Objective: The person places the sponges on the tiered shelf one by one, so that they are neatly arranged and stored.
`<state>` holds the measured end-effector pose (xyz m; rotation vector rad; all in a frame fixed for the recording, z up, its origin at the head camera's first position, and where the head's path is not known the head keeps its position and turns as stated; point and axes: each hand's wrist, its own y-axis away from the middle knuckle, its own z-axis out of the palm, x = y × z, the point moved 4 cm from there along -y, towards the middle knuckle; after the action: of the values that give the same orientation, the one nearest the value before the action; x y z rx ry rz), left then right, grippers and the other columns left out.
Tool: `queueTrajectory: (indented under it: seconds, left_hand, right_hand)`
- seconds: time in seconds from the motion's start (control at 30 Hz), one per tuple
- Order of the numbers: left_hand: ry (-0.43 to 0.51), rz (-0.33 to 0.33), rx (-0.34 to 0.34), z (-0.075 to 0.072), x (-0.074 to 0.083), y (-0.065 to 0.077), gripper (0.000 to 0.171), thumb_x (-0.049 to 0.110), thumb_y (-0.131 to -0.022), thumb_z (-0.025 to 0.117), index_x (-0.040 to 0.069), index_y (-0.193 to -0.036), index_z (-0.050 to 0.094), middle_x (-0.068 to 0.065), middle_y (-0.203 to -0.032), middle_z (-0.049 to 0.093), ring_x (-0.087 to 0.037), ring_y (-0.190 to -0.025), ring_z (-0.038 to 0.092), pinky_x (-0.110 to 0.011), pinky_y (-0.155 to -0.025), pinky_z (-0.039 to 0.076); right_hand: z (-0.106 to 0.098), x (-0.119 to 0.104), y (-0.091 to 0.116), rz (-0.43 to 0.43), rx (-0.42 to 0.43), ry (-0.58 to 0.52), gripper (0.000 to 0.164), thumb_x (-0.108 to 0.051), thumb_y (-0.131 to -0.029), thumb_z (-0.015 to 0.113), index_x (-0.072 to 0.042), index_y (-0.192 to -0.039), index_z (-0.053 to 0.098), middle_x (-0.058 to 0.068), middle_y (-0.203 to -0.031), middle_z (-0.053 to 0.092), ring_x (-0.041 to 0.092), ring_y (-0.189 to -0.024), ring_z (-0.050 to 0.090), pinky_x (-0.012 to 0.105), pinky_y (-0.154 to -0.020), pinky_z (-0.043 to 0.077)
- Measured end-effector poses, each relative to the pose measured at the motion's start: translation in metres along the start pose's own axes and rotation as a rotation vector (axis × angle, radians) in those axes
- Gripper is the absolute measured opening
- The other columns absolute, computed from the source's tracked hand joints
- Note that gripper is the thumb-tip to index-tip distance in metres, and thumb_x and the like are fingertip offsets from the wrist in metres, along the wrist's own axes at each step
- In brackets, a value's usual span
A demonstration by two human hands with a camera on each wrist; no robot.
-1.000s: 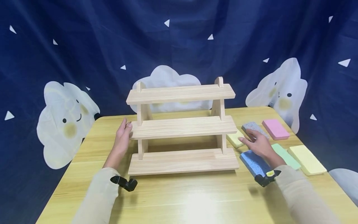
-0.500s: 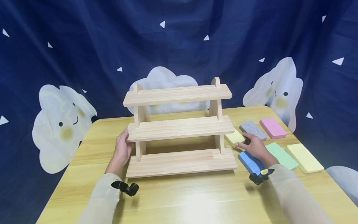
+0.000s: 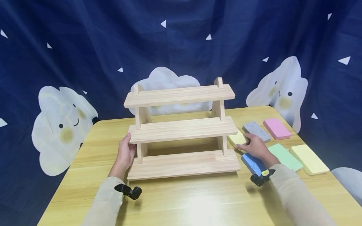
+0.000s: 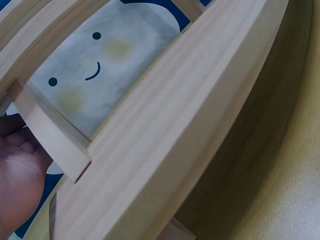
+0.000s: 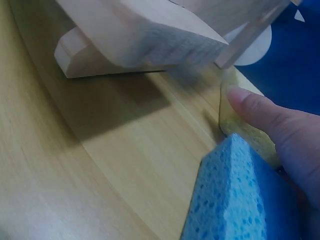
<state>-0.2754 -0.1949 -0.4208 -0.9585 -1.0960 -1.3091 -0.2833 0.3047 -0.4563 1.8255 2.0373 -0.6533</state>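
A three-tier wooden display shelf (image 3: 181,128) stands on the table. At its left end my left hand (image 3: 125,157) grips the middle board, the thumb at the board's edge. Part of that hand (image 4: 22,170) shows by the upright in the left wrist view, its fingers partly hidden. Right of the shelf, my right hand (image 3: 258,147) pinches the near end of a small yellow sponge (image 3: 237,139) that lies flat. In the right wrist view the thumb rests against this sponge (image 5: 247,132); the other fingers are out of sight. A speckled blue sponge (image 3: 253,163) lies below the right hand.
Beyond the right hand lie a grey sponge (image 3: 256,131) and a pink sponge (image 3: 277,128). Further right are a green sponge (image 3: 285,157) and a larger pale yellow sponge (image 3: 309,159). A dark blue curtain (image 3: 186,40) with clouds hangs behind the wooden table (image 3: 169,201).
My left hand has gone from beside the middle board to gripping its end. My right hand has lowered from above the sponges and closed on the small yellow one.
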Motion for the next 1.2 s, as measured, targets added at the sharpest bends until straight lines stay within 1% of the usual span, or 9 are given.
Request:
queueTrajectory:
  seconds: [0.07, 0.17, 0.4, 0.53, 0.77, 0.9, 1.0, 1.1, 1.2]
  left_hand:
    - [0.008, 0.011, -0.005, 0.000, -0.001, 0.000, 0.055, 0.031, -0.103, 0.022, 0.000, -0.148, 0.022, -0.008, -0.136, 0.036, -0.012, -0.124, 0.039, -0.024, -0.108, 0.029]
    - [0.016, 0.024, -0.010, 0.000, -0.002, 0.000, 0.055, 0.031, -0.103, 0.023, 0.000, -0.148, 0.022, -0.009, -0.139, 0.035, -0.013, -0.126, 0.037, -0.025, -0.109, 0.027]
    - [-0.006, 0.038, -0.022, -0.001, -0.002, -0.001, 0.055, 0.033, -0.102, 0.023, 0.000, -0.147, 0.025, -0.005, -0.131, 0.039, -0.011, -0.119, 0.041, -0.020, -0.100, 0.034]
    - [-0.025, 0.045, -0.041, -0.002, -0.002, 0.000, 0.056, 0.034, -0.102, 0.022, 0.000, -0.147, 0.024, -0.006, -0.134, 0.037, -0.012, -0.121, 0.039, -0.019, -0.099, 0.033]
    - [-0.027, 0.052, -0.048, -0.003, -0.002, 0.000, 0.057, 0.034, -0.102, 0.023, -0.002, -0.147, 0.024, -0.004, -0.128, 0.041, -0.011, -0.116, 0.042, -0.018, -0.095, 0.037]
    - [-0.025, 0.070, -0.033, -0.004, -0.001, 0.001, 0.058, 0.034, -0.102, 0.025, -0.004, -0.146, 0.025, 0.002, -0.119, 0.046, -0.007, -0.110, 0.046, -0.017, -0.092, 0.039]
    - [-0.025, 0.081, -0.032, -0.004, -0.001, 0.001, 0.058, 0.034, -0.102, 0.025, -0.005, -0.145, 0.025, 0.005, -0.115, 0.049, -0.006, -0.108, 0.048, -0.016, -0.091, 0.040]
    - [-0.024, 0.083, -0.034, -0.004, -0.001, 0.001, 0.058, 0.034, -0.102, 0.025, -0.006, -0.144, 0.026, 0.007, -0.112, 0.052, -0.006, -0.106, 0.049, -0.017, -0.091, 0.040]
    - [-0.021, 0.086, -0.035, -0.003, -0.002, 0.000, 0.057, 0.032, -0.102, 0.024, -0.007, -0.143, 0.028, 0.009, -0.109, 0.054, -0.005, -0.105, 0.049, -0.017, -0.090, 0.040]
  right_hand:
    - [0.000, -0.003, -0.001, -0.015, 0.007, 0.003, 0.052, -0.039, -0.072, 0.080, 0.003, -0.090, 0.056, 0.004, -0.067, 0.041, 0.021, -0.068, 0.046, 0.032, -0.061, 0.035]
    - [0.000, -0.005, -0.001, -0.026, 0.021, 0.011, 0.051, -0.041, -0.071, 0.080, -0.004, -0.077, 0.047, 0.001, -0.065, 0.034, 0.021, -0.066, 0.044, 0.031, -0.059, 0.033]
    - [-0.001, -0.003, -0.002, -0.024, 0.020, -0.022, 0.048, -0.034, -0.073, 0.080, -0.007, -0.072, 0.040, -0.001, -0.060, 0.033, 0.018, -0.061, 0.040, 0.030, -0.056, 0.031]
    - [0.000, -0.002, -0.002, -0.020, 0.005, -0.045, 0.047, -0.030, -0.075, 0.079, -0.006, -0.072, 0.039, -0.001, -0.059, 0.035, 0.016, -0.058, 0.039, 0.029, -0.054, 0.031]
    - [-0.001, 0.003, 0.003, 0.007, -0.035, -0.035, 0.041, -0.032, -0.078, 0.076, 0.000, -0.089, 0.053, 0.006, -0.069, 0.049, 0.018, -0.064, 0.047, 0.029, -0.057, 0.037]
    - [-0.005, 0.003, 0.006, 0.006, -0.038, -0.020, 0.050, -0.035, -0.080, 0.074, 0.004, -0.105, 0.058, 0.013, -0.082, 0.055, 0.022, -0.073, 0.051, 0.033, -0.063, 0.040]
    - [-0.010, 0.001, 0.008, 0.002, -0.036, -0.030, 0.067, -0.035, -0.080, 0.074, 0.009, -0.125, 0.051, 0.023, -0.102, 0.059, 0.029, -0.087, 0.055, 0.041, -0.074, 0.045]
    - [-0.015, -0.001, 0.011, 0.018, -0.047, -0.041, 0.072, -0.033, -0.081, 0.073, 0.011, -0.131, 0.045, 0.029, -0.115, 0.056, 0.035, -0.096, 0.055, 0.047, -0.080, 0.046]
    - [-0.023, -0.002, 0.012, 0.011, -0.041, -0.030, 0.072, -0.034, -0.081, 0.073, 0.011, -0.131, 0.046, 0.028, -0.114, 0.056, 0.033, -0.091, 0.057, 0.043, -0.074, 0.048]
